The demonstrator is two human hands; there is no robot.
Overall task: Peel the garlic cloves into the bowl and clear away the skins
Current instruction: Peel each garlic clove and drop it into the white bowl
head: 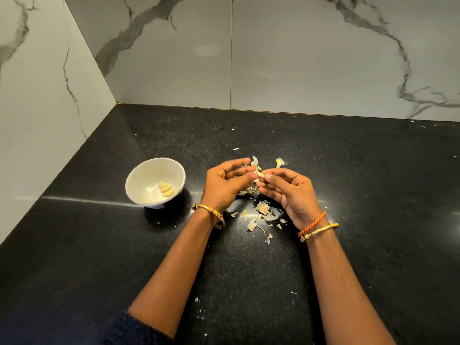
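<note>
A white bowl (139,181) stands on the black counter left of my hands, with three peeled cloves (166,190) lying in it. Above the counter's middle, my left hand (224,186) and my right hand (290,192) meet fingertip to fingertip. Both pinch one small garlic clove (260,175) between them. Papery garlic skins (263,212) lie scattered under and in front of my hands. More skins (279,162) lie just behind my fingers. A heap of skins or cloves (246,192) is partly hidden below my hands.
The black speckled counter (373,195) runs into a corner of marble-patterned walls (273,58) at the back and left. Tiny skin flakes (199,301) dot the counter near my forearms and at the far right.
</note>
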